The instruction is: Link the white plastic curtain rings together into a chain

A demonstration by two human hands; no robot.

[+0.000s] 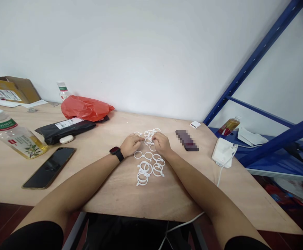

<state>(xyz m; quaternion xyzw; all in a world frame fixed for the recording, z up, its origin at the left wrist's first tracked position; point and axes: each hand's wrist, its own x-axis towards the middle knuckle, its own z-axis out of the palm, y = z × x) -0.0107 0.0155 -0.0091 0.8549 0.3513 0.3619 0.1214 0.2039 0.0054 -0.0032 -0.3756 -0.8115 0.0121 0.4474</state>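
Several white plastic rings with small tabs, like curtain rings [142,178], lie on the wooden table in a loose column. My left hand [131,145], with a black watch on its wrist, is closed at the left side of the far cluster, thumb and fingertips pinched on a white ring. From the other side, my right hand [162,143] has its fingers curled and pinched at a ring in the same cluster. The fingers partly cover those rings. Nearer to me, more rings lie flat, some overlapping.
A smartphone [49,167], a bottle of yellow liquid [24,140], a black parcel [65,129] and a red plastic bag [85,107] are on the left. To the right are a blurred dark phone [187,140], a white power adapter [223,152] with a cable, and a blue rack [255,62].
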